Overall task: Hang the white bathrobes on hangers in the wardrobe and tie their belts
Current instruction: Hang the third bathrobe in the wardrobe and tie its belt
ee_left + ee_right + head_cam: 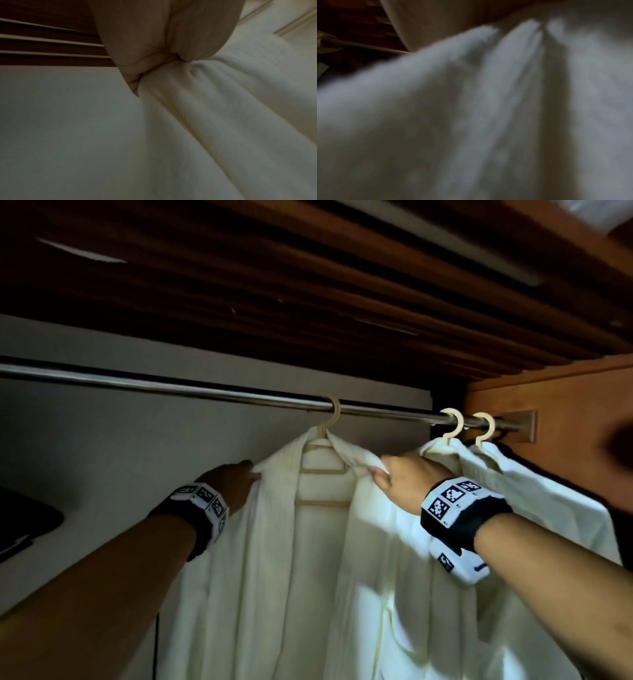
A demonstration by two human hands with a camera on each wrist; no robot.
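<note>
A white bathrobe (pixel 301 577) hangs open on a cream hanger (pixel 323 463) hooked over the metal rail (pixel 171 386). My left hand (pixel 236 479) pinches the robe's left shoulder; in the left wrist view its fingers (pixel 145 65) bunch the white cloth (pixel 197 108). My right hand (pixel 400 479) grips the robe's right shoulder near the collar; the right wrist view is blurred white cloth (pixel 488 108). A second white bathrobe (pixel 534 484) hangs on a hanger (pixel 452 428) further right. No belt shows.
Another cream hanger hook (pixel 484 428) sits at the rail's right end by its wall bracket (pixel 520 426). A slatted wooden shelf (pixel 308 285) runs overhead. The wardrobe's wooden side wall (pixel 565 392) stands at right. A dark object (pixel 24 522) lies low left.
</note>
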